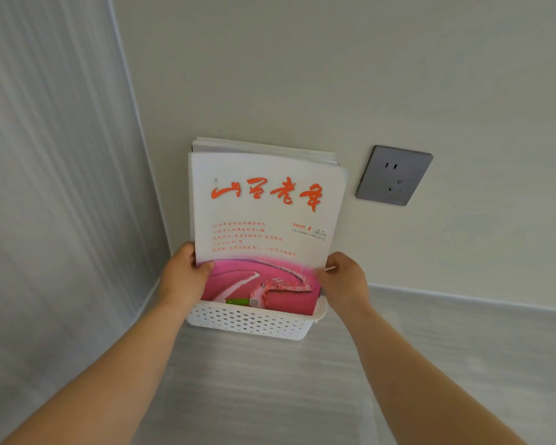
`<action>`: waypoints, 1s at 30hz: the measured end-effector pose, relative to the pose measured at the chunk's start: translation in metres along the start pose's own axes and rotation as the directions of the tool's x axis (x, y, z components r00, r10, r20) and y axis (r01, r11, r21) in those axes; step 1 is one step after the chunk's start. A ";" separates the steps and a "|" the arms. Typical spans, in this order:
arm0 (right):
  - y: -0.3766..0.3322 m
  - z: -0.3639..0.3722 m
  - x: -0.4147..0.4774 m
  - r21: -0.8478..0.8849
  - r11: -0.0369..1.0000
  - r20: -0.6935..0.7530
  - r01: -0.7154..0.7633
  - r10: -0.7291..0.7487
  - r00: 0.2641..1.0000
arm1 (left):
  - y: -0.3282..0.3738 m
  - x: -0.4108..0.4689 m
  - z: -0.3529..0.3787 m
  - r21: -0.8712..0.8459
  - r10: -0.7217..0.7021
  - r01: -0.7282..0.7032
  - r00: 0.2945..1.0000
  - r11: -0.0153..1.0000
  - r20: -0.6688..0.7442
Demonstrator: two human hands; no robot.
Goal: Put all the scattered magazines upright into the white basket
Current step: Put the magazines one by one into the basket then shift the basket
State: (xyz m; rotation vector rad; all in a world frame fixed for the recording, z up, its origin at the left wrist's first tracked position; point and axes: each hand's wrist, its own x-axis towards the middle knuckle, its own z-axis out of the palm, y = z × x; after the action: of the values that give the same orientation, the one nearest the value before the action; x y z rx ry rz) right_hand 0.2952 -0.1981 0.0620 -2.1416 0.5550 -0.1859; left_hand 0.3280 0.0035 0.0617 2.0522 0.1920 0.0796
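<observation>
A white perforated basket (247, 322) stands on a pale grey surface against the wall. A stack of magazines stands upright in it; the front magazine (264, 216) has a white cover with red-orange characters and a pink picture at the bottom. More magazines (264, 146) show their top edges behind it. My left hand (183, 277) grips the stack's left edge, thumb on the front cover. My right hand (344, 282) grips the right edge in the same way. Both hands sit just above the basket's rim.
A grey wall socket (394, 175) is mounted right of the magazines. A white striped panel (45, 187) closes off the left side, forming a corner with the wall. The grey surface (270, 396) runs toward me below the basket.
</observation>
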 end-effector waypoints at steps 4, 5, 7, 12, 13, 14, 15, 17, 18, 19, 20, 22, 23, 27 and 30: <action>0.008 0.006 0.001 -0.092 0.996 -0.006 -0.004 0.003 1.000 | -0.008 0.010 0.000 0.126 0.032 -0.032 0.999 0.992 -0.004; 0.008 0.007 0.002 -0.089 0.996 -0.006 0.001 -0.002 1.000 | -0.010 0.013 0.000 0.147 0.048 -0.045 0.999 0.988 -0.014; 0.005 0.007 0.002 -0.085 0.996 -0.001 0.008 -0.008 1.000 | -0.014 0.017 0.000 0.148 0.060 -0.050 0.996 0.988 -0.060; 0.006 0.004 -0.018 -0.086 0.996 0.011 0.039 -0.038 0.999 | -0.018 0.009 -0.001 0.134 0.066 -0.046 0.986 0.990 -0.152; 0.009 0.000 -0.024 -0.086 0.995 0.005 0.042 -0.042 0.999 | -0.016 0.003 0.000 0.134 0.088 -0.068 0.984 0.989 -0.152; 0.013 -0.006 -0.030 -0.090 0.995 0.000 0.047 -0.047 0.999 | -0.013 -0.005 0.001 0.120 0.104 -0.087 0.984 0.989 -0.148; 0.018 -0.013 -0.037 -0.094 0.994 -0.008 0.051 -0.052 0.999 | -0.008 -0.015 0.003 0.098 0.113 -0.100 0.984 0.990 -0.138; 0.031 -0.030 -0.051 -0.090 0.994 -0.030 0.064 -0.067 0.997 | 0.005 -0.043 0.010 0.047 0.140 -0.136 0.985 0.990 -0.099; 0.039 -0.040 -0.058 -0.083 0.995 -0.043 0.062 -0.066 0.997 | 0.010 -0.059 0.015 0.027 0.161 -0.159 0.985 0.987 -0.057; 0.047 -0.051 -0.065 -0.073 0.996 -0.059 0.057 -0.062 0.996 | 0.015 -0.077 0.022 0.014 0.183 -0.183 0.983 0.983 -0.001; 0.056 -0.063 -0.071 -0.067 0.996 -0.074 0.052 -0.057 0.996 | 0.018 -0.096 0.030 0.001 0.207 -0.207 0.977 0.978 0.054; 0.080 -0.088 -0.084 -0.069 0.997 -0.103 0.040 -0.047 0.994 | 0.023 -0.132 0.050 -0.015 0.240 -0.240 0.959 0.971 0.150; 0.095 -0.103 -0.090 -0.075 0.997 -0.119 0.034 -0.043 0.992 | 0.025 -0.149 0.060 -0.026 0.240 -0.240 0.952 0.971 0.189; 0.166 -0.171 -0.114 -0.119 0.992 -0.192 -0.029 0.005 0.981 | 0.034 -0.215 0.113 -0.064 0.194 -0.183 0.926 0.981 0.324; 0.229 -0.231 -0.131 -0.217 0.968 -0.253 -0.126 0.069 0.965 | 0.039 -0.257 0.166 -0.077 0.171 -0.153 0.889 0.985 0.424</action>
State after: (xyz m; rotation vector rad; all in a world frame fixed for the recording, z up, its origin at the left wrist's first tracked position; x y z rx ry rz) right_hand 0.0296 -0.4239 0.0248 -2.3254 0.8608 -0.3476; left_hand 0.1021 -0.2028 0.0245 1.9864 -0.2561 -0.2652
